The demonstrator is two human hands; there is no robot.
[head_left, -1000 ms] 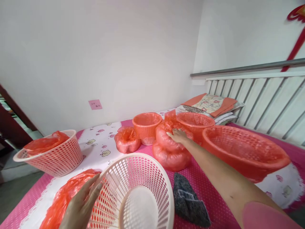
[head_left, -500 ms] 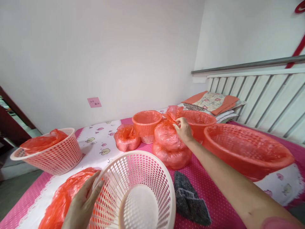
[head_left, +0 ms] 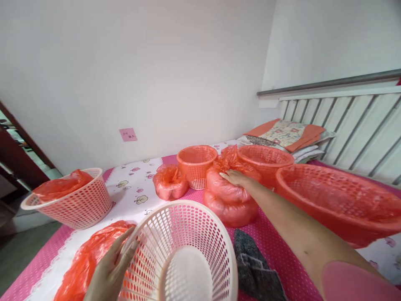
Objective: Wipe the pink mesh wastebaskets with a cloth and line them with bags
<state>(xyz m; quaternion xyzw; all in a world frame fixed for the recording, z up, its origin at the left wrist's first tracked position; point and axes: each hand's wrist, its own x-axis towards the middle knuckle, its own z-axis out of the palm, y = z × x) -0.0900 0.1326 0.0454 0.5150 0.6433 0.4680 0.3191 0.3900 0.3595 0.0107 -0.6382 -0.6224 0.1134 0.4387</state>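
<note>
My left hand (head_left: 114, 265) grips the rim of a pale pink plastic basket (head_left: 191, 228), which has holes in its sides and holds nothing. My right hand (head_left: 235, 177) lies with its fingers stretched out on top of a bulging red plastic bag (head_left: 230, 207); what fills the bag is hidden. A loose red plastic bag (head_left: 84, 255) lies crumpled beside my left hand. Between the basket and my right forearm sits a dark grey cloth (head_left: 258, 267).
Behind stand a bag-lined basket (head_left: 197, 162), a smaller red bag (head_left: 171, 184) and another lined basket (head_left: 266, 161). A large lined basket (head_left: 341, 225) is at right. At left, a pink basket (head_left: 72, 205) holds a red bag. Folded bedding (head_left: 288, 131) lies near the white bed rail (head_left: 347, 125).
My right hand has let go of the red bag's gathered neck and now rests flat on the bag. The neck has sagged lower. My left hand still holds the basket.
</note>
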